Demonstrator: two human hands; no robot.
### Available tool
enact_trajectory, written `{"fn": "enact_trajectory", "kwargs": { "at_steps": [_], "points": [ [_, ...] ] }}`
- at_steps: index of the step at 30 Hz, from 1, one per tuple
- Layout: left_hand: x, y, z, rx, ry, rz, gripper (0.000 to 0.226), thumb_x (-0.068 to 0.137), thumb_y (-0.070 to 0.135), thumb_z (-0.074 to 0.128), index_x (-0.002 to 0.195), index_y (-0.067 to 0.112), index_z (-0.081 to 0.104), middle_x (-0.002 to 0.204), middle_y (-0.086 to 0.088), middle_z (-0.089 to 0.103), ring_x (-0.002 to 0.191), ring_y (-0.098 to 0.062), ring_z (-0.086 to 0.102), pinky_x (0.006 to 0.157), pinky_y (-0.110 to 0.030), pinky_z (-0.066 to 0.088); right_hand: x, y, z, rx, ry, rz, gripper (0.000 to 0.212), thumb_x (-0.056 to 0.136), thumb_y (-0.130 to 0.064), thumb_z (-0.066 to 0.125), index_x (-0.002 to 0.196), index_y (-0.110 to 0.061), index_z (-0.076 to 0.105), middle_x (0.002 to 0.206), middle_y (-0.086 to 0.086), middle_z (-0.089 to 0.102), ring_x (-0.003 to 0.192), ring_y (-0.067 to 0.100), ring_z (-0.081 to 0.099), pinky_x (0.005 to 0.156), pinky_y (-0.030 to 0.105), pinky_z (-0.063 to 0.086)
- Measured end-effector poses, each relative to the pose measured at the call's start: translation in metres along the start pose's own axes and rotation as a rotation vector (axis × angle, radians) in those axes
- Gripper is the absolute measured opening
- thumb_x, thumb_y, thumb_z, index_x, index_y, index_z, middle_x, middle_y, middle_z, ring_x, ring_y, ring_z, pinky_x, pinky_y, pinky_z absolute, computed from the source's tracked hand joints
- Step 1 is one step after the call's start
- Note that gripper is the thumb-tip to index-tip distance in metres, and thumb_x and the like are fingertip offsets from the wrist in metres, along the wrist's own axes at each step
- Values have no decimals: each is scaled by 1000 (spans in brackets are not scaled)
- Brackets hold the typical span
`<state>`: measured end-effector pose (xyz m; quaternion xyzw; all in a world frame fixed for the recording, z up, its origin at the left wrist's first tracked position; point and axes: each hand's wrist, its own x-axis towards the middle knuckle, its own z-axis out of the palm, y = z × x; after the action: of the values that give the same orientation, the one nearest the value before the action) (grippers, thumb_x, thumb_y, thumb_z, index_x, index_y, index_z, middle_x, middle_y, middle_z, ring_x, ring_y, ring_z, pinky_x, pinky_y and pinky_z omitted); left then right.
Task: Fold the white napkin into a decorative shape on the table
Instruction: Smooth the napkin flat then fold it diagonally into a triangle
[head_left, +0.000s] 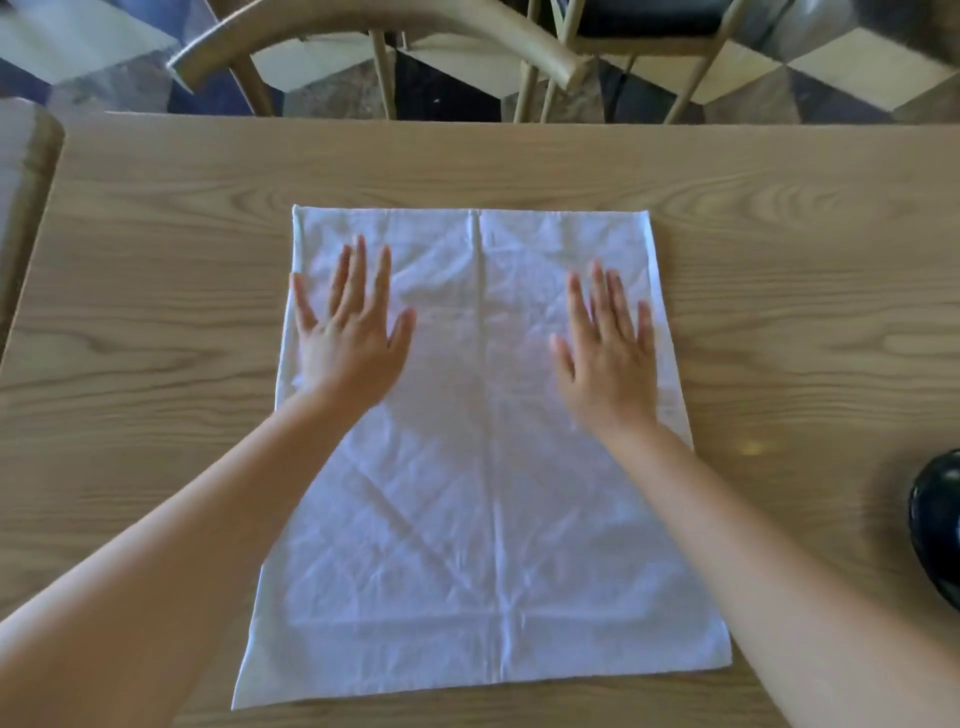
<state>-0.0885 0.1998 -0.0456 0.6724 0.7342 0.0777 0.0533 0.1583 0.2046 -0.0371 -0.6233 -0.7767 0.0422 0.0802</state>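
A white napkin (483, 493) lies spread flat on the wooden table (779, 270), wrinkled, with a crease line running down its middle and fainter diagonal creases. My left hand (353, 338) rests palm down on the napkin's far left part, fingers spread. My right hand (608, 353) lies palm down on the far right part, fingers spread too. Neither hand holds any cloth. Both forearms reach across the napkin's near corners and hide parts of its side edges.
A dark round object (937, 525) sits at the table's right edge. A wooden chair (374, 31) stands beyond the far edge, with a second chair (649, 31) behind it. Another tabletop (26, 156) adjoins on the left.
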Motion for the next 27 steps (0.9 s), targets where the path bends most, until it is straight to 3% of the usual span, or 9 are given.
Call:
{"fn": "enact_trajectory", "kwargs": {
  "at_steps": [2, 4, 8, 13, 19, 23, 27],
  "points": [
    [16, 23, 5, 5, -25, 189, 59, 95, 42, 35, 149, 25, 16, 159, -3, 10, 145, -16, 7, 112, -51, -9, 32, -24, 6, 7, -57, -170, 55, 93, -32, 37, 145, -16, 26, 155, 10, 23, 143, 23, 19, 113, 50, 13],
    [29, 32, 12, 30, -75, 244, 60, 94, 45, 39, 148, 28, 20, 158, -2, 11, 145, -17, 7, 113, -53, -5, 58, -35, 16, 35, -134, -198, 56, 94, -33, 39, 146, -19, 23, 156, 7, 19, 145, 20, 13, 114, 50, 9],
    [53, 1, 13, 20, -99, 196, 63, 91, 51, 35, 148, 31, 17, 159, -2, 9, 145, -18, 6, 115, -49, 4, 85, -5, 24, 18, -168, -180, 58, 96, -35, 37, 147, -15, 18, 158, 7, 13, 145, 20, 10, 115, 47, 4],
    [61, -60, 0, 9, -37, 62, 65, 90, 48, 31, 149, 24, 18, 158, -5, 11, 145, -16, 6, 117, -39, 6, 94, 67, 12, -49, -119, 96, 62, 96, -31, 33, 147, -6, 10, 158, 12, 7, 145, 22, 4, 116, 49, -1],
    [51, -50, -8, 53, 11, -44, 59, 96, 39, 31, 148, 13, 19, 158, -9, 13, 145, -17, 6, 114, -53, -6, 94, 72, 5, -90, -149, 79, 64, 97, -41, 24, 148, -9, 3, 159, 8, 0, 146, 20, -2, 113, 55, -7],
    [1, 4, -3, -14, 7, 42, 59, 95, 39, 36, 148, 18, 20, 158, -11, 12, 145, -22, 9, 112, -55, -5, 37, 66, -5, 24, -56, -173, 63, 93, -41, 32, 147, -12, 18, 156, 12, 17, 144, 24, 14, 111, 58, 5],
    [-67, 73, 11, -108, -119, 120, 61, 90, 43, 40, 146, 23, 28, 157, -7, 19, 144, -24, 15, 113, -54, 4, -72, 76, -17, -41, -189, -584, 59, 91, -41, 38, 143, -14, 29, 151, 12, 28, 140, 24, 24, 110, 56, 13]
  ]
}}
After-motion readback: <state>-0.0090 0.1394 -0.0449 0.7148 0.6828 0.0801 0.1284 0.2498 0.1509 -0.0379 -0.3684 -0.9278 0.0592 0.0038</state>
